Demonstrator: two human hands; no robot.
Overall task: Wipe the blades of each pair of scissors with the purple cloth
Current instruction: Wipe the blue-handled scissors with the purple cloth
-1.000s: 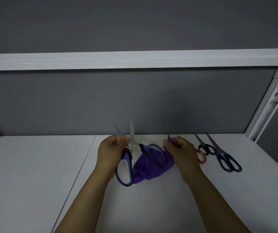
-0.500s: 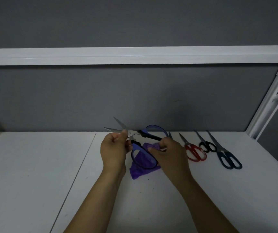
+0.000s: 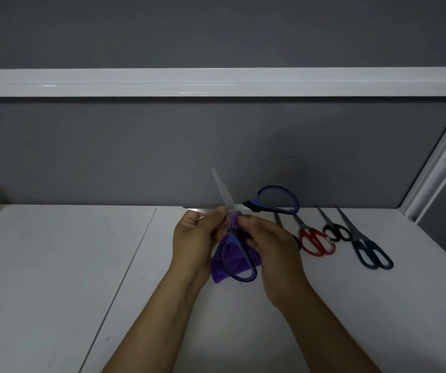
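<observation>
Blue-handled scissors (image 3: 239,262) are held above the white table (image 3: 55,278), spread wide. One blade points straight up, the other points left, and one handle loop sticks out to the upper right. My left hand (image 3: 197,238) grips the scissors near the pivot. My right hand (image 3: 270,238) pinches the purple cloth (image 3: 230,255) against the scissors at the pivot; the rest of the cloth hangs between my hands behind the lower handle loop.
To the right, red-handled scissors (image 3: 315,243), small black scissors (image 3: 337,232) and dark blue scissors (image 3: 372,254) lie on the table. Another pair is mostly hidden behind my right hand. A grey partition with a white rail (image 3: 216,82) backs the table, and a white post (image 3: 432,170) stands right.
The scissors have opened wider and turned: one blade now points up and a handle loop has swung out to the upper right. My right hand has brought the cloth to the pivot.
</observation>
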